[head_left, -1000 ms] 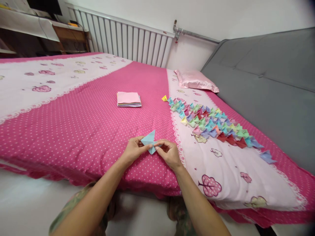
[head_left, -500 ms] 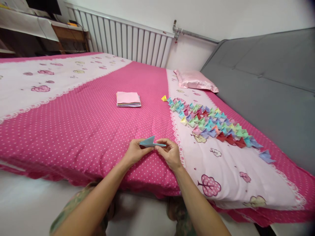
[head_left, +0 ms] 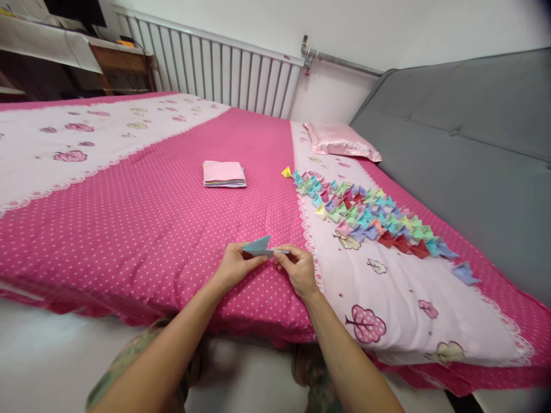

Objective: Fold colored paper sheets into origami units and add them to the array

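Observation:
Between my two hands is a light blue piece of folded paper (head_left: 259, 245), with one pointed flap standing up and a narrow flat part reaching to the right. My left hand (head_left: 236, 265) pinches its left end between thumb and fingers. At the right end, my right hand (head_left: 297, 267) grips the narrow part with thumb and fingertips. The paper is held just above the pink dotted bedspread (head_left: 172, 229), near the bed's front edge. Fingers hide parts of both ends.
Farther back lies a stack of square coloured paper (head_left: 224, 172). Rows of small folded paper boats (head_left: 365, 215) in many colours spread over the right side. A pink pillow (head_left: 340, 142) rests by the grey headboard (head_left: 465, 126). A white radiator (head_left: 215, 66) stands behind the bed.
The blue paper has tilted a little, and its upright flap now looks more opened out. My right fingers have shifted slightly along the narrow part.

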A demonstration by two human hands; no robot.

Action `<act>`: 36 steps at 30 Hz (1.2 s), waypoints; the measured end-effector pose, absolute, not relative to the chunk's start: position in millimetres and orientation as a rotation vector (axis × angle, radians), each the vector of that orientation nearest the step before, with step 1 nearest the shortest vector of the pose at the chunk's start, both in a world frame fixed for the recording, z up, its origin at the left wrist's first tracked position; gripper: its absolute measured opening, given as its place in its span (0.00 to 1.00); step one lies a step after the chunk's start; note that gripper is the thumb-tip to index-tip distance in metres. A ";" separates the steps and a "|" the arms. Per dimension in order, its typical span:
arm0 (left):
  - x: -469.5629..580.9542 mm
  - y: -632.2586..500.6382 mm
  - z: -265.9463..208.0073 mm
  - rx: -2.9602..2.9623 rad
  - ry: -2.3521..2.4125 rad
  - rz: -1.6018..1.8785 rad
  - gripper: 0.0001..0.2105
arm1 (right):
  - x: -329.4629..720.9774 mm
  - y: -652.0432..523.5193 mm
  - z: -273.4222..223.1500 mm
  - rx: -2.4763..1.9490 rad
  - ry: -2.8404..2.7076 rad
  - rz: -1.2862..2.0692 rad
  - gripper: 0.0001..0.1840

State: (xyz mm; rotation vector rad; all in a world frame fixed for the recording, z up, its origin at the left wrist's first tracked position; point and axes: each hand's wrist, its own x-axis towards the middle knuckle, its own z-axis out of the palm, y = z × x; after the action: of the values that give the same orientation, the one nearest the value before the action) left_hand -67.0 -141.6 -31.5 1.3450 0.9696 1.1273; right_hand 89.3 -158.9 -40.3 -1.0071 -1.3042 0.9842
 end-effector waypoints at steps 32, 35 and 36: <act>-65.3 -142.5 -28.0 1.297 0.829 1.013 0.17 | 84.2 -165.4 -32.1 -0.970 -1.541 0.690 0.12; -65.4 -142.8 -28.5 1.318 0.839 1.034 0.17 | 84.5 -164.8 -32.5 -1.002 -1.537 0.672 0.11; -65.4 -142.9 -28.7 1.322 0.849 1.052 0.17 | 84.6 -164.5 -33.1 -1.010 -1.527 0.664 0.11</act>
State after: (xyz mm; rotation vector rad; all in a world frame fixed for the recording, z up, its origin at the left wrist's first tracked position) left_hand -65.4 -142.9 -28.7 1.3215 0.8488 1.0521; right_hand 84.6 -164.5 -33.1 -1.0095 -1.5273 0.6641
